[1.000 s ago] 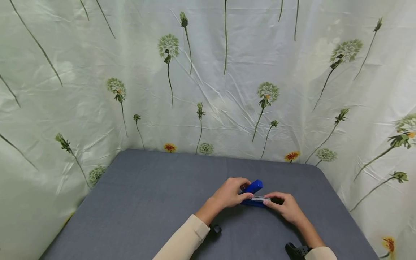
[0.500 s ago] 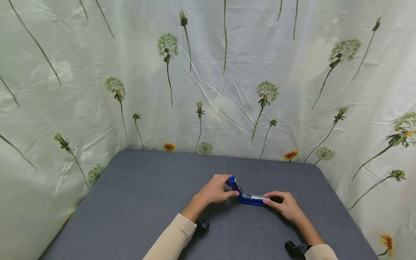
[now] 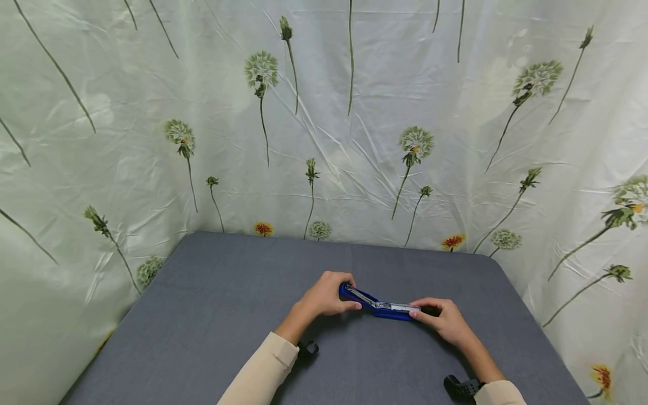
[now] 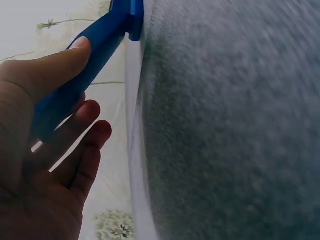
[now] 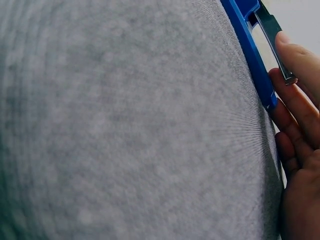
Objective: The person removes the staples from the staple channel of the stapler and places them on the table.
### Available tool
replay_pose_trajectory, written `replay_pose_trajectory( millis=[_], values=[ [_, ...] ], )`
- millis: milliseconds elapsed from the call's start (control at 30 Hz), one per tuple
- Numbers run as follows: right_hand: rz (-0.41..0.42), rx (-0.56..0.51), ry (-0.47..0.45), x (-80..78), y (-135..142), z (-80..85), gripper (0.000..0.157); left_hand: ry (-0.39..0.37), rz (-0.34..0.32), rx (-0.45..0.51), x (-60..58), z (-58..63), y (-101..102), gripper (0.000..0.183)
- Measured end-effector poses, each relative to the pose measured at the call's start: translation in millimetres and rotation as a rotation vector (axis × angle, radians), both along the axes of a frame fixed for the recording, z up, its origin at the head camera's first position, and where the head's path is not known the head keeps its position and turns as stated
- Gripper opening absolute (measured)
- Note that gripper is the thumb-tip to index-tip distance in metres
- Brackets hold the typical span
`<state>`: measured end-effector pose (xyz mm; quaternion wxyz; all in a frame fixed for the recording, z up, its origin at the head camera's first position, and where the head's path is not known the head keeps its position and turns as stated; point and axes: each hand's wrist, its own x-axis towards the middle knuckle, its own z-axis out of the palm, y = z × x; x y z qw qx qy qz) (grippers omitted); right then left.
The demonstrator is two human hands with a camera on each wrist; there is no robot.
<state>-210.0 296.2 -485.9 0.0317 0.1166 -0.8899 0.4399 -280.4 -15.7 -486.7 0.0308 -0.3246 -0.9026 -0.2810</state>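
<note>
A blue stapler (image 3: pixel 394 315) lies on the grey table, its top cover swung far back to the left so the metal staple channel shows. My left hand (image 3: pixel 326 293) grips the end of the raised cover, thumb in front and fingers behind. In the left wrist view the thumb presses along the blue cover (image 4: pixel 100 52), while the lower fingers hang free of it. My right hand (image 3: pixel 448 322) pinches the right end of the staple channel. The right wrist view shows the thumb and a finger at the dark channel's tip (image 5: pixel 280 50), above the blue base (image 5: pixel 257 70).
The grey table (image 3: pixel 243 315) spreads around both hands. Behind it hangs a pale curtain (image 3: pixel 223 140) printed with dandelions. A black strap device sits at each wrist, the right one (image 3: pixel 462 389) low over the table.
My left hand has moved left and swung the stapler's cover from partly raised over the base to folded far back. My right hand stays at the channel's end.
</note>
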Motion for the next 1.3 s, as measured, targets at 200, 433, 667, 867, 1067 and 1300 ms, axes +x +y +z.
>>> replay_pose_trajectory(
  millis=[200, 433, 667, 867, 1067, 1300],
  values=[
    [-0.007, 0.008, -0.003, 0.3, 0, -0.6, 0.018, 0.011, 0.010, -0.035, -1.4, -7.0, -3, 0.033],
    [-0.026, 0.010, -0.014, 3.6, 1, -1.0, 0.018, -0.020, 0.023, -0.052, 1.1, -9.0, 0, 0.033],
    [-0.017, -0.010, 0.005, 1.2, 1, 2.4, 0.017, 0.006, 0.028, -0.067, 4.0, -4.9, 4, 0.035],
    [0.018, -0.019, -0.013, -2.5, 1, 1.1, 0.019, 0.069, 0.030, -0.055, 13.7, 6.8, 12, 0.040],
    [-0.013, -0.016, 0.000, -10.6, 10, -16.7, 0.018, 0.228, 0.061, -0.040, 19.9, 11.0, 36, 0.035],
    [-0.017, -0.014, -0.021, -14.6, 13, -25.9, 0.021, 0.282, 0.059, -0.071, 30.7, 10.9, 63, 0.021]
  ],
)
